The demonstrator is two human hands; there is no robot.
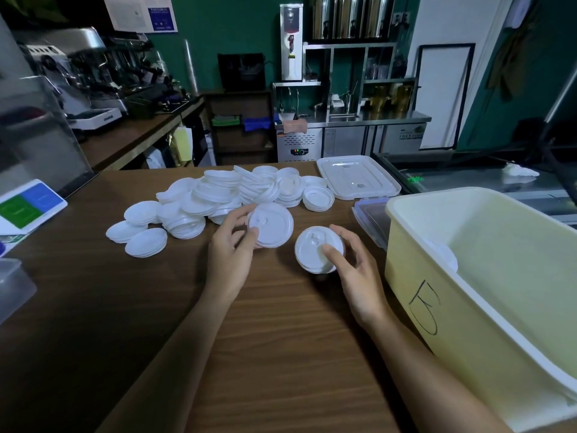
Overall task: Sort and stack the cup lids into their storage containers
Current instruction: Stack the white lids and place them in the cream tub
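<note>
Left hand [231, 248]: grips one white sip lid [272, 225]
Right hand [356, 271]: holds short lid stack [313, 251] near cream bin [487, 323]
Done: few lids [445, 256] in bin
Left: large loose pile [228, 195] on counter [156, 307], unsorted

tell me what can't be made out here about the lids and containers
Head view only:
- lid stack in the right hand: count unclear, fingers and white-on-white edges hide it.
- yellow container: its near wall hides most of what lies inside.
- clear tub: cut off by the left edge.
- lid pile: overlapping, uncountable.
</note>
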